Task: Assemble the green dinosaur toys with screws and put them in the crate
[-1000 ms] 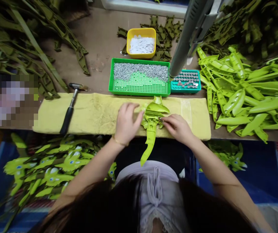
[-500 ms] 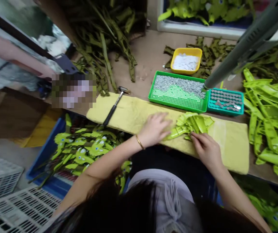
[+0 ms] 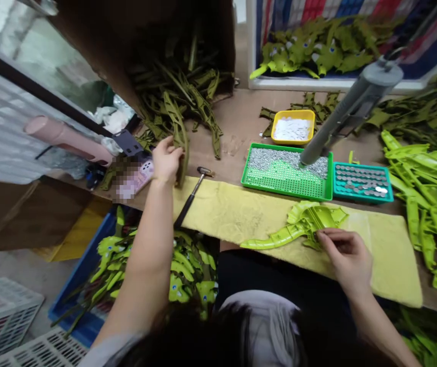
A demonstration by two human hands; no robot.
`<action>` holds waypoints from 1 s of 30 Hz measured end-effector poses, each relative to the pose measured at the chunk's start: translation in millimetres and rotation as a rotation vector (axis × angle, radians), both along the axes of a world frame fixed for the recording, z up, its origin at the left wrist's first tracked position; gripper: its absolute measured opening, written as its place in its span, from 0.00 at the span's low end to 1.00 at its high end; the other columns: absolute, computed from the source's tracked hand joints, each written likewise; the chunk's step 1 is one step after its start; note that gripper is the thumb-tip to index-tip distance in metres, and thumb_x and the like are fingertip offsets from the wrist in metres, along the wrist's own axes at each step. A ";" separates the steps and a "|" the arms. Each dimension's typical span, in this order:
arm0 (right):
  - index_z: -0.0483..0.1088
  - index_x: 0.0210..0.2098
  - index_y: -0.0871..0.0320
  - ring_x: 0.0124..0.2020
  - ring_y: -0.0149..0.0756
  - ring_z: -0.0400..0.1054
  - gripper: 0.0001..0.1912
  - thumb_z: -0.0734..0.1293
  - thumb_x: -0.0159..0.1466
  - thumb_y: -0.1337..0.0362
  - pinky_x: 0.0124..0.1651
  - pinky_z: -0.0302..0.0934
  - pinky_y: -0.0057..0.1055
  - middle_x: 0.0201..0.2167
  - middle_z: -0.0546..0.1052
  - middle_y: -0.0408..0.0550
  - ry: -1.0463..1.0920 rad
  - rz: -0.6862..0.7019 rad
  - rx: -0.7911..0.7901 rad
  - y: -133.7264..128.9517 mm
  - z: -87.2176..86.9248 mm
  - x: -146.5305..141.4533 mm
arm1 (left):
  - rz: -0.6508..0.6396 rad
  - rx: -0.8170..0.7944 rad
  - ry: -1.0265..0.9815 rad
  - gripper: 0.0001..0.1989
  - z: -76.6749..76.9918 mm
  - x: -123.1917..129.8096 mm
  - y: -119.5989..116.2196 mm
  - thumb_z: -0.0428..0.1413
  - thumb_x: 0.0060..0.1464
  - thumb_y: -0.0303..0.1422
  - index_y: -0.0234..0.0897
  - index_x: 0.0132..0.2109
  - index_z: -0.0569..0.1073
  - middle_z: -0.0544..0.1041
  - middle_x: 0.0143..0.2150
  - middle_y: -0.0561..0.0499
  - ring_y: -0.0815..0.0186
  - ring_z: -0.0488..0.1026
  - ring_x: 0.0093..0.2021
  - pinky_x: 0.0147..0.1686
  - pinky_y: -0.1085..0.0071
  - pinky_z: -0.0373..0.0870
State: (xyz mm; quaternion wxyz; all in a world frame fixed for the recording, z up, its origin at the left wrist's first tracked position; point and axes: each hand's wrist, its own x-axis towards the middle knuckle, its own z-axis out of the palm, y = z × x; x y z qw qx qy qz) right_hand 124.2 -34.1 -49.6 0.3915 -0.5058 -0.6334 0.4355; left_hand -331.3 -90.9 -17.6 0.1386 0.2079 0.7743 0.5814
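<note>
Left hand (image 3: 166,162) out toward the surface's (image 3: 237,145) left end, seemingly pinching an olive strip (image 3: 179,127), so only the right hand (image 3: 350,260), fingertips closed, touches the green part (image 3: 275,238) near the front edge.

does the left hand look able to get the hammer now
Probably yes: the left hand is near the hammer, which lies uncovered, though its fingers are at an olive strip and might have to leave it.

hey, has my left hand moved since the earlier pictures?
Yes: your left hand has gone leftward past the hammer, from beside the lime-green piece to the olive strips.
</note>
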 end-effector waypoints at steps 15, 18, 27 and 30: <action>0.72 0.43 0.55 0.34 0.34 0.78 0.14 0.68 0.61 0.55 0.40 0.75 0.33 0.37 0.81 0.48 0.068 0.162 -0.082 3.8 -5.3 5.0 | -0.580 -0.411 -0.329 0.21 -15.7 196.4 -48.3 0.62 0.45 0.50 0.35 0.34 0.75 0.76 0.26 0.47 0.63 0.72 0.23 0.24 0.66 0.71; 0.70 0.42 0.55 0.36 0.34 0.78 0.11 0.68 0.62 0.57 0.40 0.75 0.32 0.39 0.81 0.47 0.080 0.207 -0.063 5.3 -5.1 7.0 | -0.575 -0.421 0.332 0.20 -10.0 194.4 -44.1 0.59 0.50 0.50 0.36 0.38 0.76 0.76 0.33 0.44 0.57 0.73 0.34 0.38 0.59 0.72; 0.72 0.43 0.55 0.43 0.35 0.76 0.10 0.64 0.65 0.58 0.48 0.73 0.36 0.45 0.79 0.49 0.017 0.281 -0.017 5.8 -3.9 12.6 | -0.724 -0.505 0.977 0.19 -35.8 222.7 11.5 0.52 0.59 0.37 0.33 0.53 0.73 0.71 0.48 0.35 0.47 0.67 0.50 0.49 0.52 0.65; 0.74 0.39 0.55 0.43 0.35 0.74 0.08 0.64 0.65 0.61 0.45 0.72 0.35 0.42 0.79 0.49 -0.106 0.304 0.139 8.7 -0.4 16.6 | -0.740 -0.416 1.007 0.20 -23.9 223.9 1.7 0.43 0.62 0.30 0.33 0.56 0.72 0.73 0.41 0.38 0.53 0.69 0.44 0.46 0.56 0.65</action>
